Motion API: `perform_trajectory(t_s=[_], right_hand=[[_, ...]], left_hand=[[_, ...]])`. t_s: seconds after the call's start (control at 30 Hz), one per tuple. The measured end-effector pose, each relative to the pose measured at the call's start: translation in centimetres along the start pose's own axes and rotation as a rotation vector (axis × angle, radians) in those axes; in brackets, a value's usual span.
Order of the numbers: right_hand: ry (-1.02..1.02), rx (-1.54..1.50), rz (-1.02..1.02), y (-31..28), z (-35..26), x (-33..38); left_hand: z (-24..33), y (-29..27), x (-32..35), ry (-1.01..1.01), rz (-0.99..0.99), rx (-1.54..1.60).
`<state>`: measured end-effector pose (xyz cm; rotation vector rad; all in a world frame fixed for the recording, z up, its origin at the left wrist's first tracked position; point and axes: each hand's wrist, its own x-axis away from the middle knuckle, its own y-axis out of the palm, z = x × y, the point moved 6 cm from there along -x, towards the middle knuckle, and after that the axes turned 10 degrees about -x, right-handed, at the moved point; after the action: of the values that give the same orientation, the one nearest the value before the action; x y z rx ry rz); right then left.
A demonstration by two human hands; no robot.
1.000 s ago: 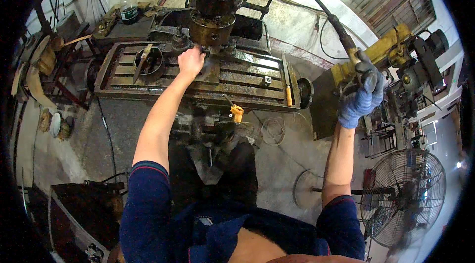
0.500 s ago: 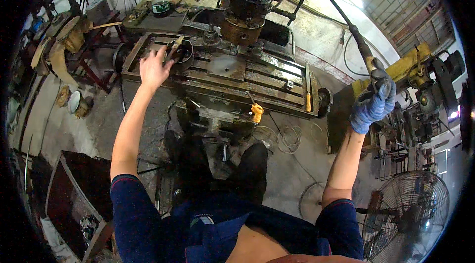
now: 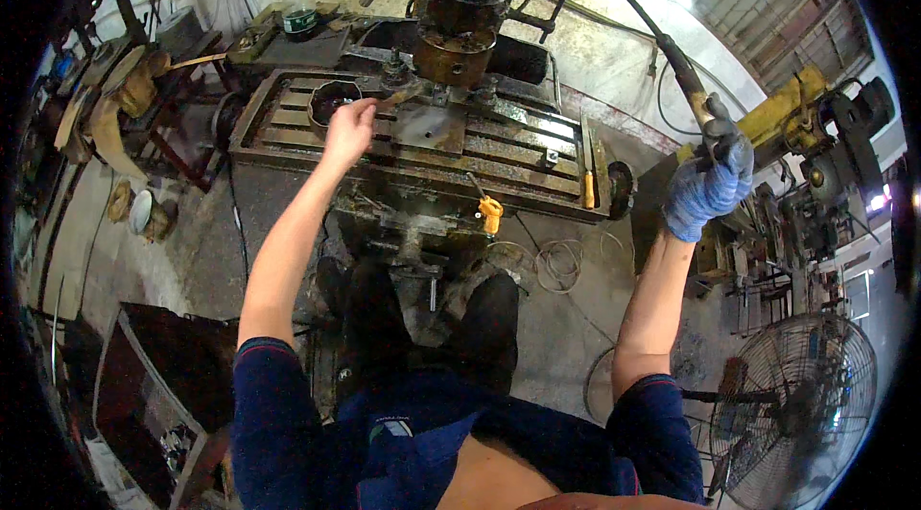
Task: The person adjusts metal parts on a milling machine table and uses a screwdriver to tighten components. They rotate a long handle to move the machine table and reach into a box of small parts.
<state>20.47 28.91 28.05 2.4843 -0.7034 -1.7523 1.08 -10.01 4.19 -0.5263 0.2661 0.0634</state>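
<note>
My bare left hand [image 3: 349, 133] is closed around a small brush [image 3: 401, 94] above the machine's slotted table [image 3: 288, 141]. The brush points right, toward the flat metal workpiece [image 3: 422, 134] under the spindle head [image 3: 455, 54]. Just behind that hand sits a round bowl [image 3: 318, 107] with dark contents. On the right, my right hand [image 3: 712, 182], in a blue-grey glove, is wrapped around the lower end of a long lever [image 3: 687, 76] slanting down from the machine head.
A yellow-handled tool [image 3: 588, 189] lies along the table's right end, near a small metal block [image 3: 552, 158]. At the front edge hangs a yellow fitting [image 3: 490, 213]. A large fan [image 3: 791, 414] stands at lower right, a dark open box [image 3: 153, 395] at lower left.
My left hand has moved right from over the bowl, carrying the brush out toward the workpiece. My right hand keeps its grip on the lever. The whole view has shifted slightly.
</note>
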Motion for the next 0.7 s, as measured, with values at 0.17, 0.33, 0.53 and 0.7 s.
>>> perform_trajectory(t_s=[0.17, 0.33, 0.53, 0.7], right_hand=[[0.015, -0.003, -0.008, 0.6, 0.0, 0.0], [-0.014, 0.017, -0.029, 0.1, 0.2, 0.6], [0.022, 0.02, 0.02, 0.1, 0.5, 1.6], [-0.005, -0.092, -0.046, -0.2, 1.0, 2.3]], left_hand=[[-0.3, 3.8, -3.2, 0.023, 0.191, -0.154], [0.5, 5.9, -3.2, 0.063, 0.222, -0.2], [-0.6, 5.7, -3.0, 0.011, 0.123, -0.177], [-1.1, 6.3, -2.6, -0.048, 0.077, -0.106]])
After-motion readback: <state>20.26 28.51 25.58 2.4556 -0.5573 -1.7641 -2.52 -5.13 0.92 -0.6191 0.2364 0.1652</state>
